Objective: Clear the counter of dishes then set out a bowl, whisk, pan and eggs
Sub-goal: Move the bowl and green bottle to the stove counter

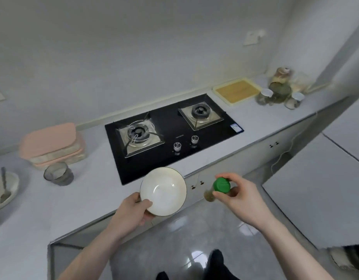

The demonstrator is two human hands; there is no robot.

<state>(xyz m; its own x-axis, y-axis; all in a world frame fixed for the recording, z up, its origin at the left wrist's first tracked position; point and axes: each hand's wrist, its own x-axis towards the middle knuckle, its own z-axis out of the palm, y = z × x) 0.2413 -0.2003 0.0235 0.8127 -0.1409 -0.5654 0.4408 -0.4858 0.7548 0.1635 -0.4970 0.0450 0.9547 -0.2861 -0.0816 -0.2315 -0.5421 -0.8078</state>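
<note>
**Bowl in one hand, spice jar in the other, at the counter's front edge**

The person stands facing a grey counter (77, 201) with a black two-burner gas hob (172, 134) set into it. The hob serves as the landmark here.

The left hand (132, 213) grips a white bowl (163, 191) by its near rim, thumb curled over the inside edge and fingers underneath. The bowl is tilted toward the camera and held just in front of the hob's near edge, above the front lip of the counter.

The right hand (235, 197) holds a small glass jar with a green lid (221, 185), fingers and thumb wrapped around the cap. The jar leans sideways, its brownish contents toward the bowl, and hangs in front of the hob and off the counter, over the cabinet fronts.

Left of the hob sits a dark drinking glass (57, 173), and behind it a stack of pink-lidded containers (51, 144). Farther left a shallow dish with a spoon (4, 190) rests on the counter. Right of the hob lies a wooden cutting board (236, 90), and beyond it a blurred cluster of jars and cups (279, 89).
</note>
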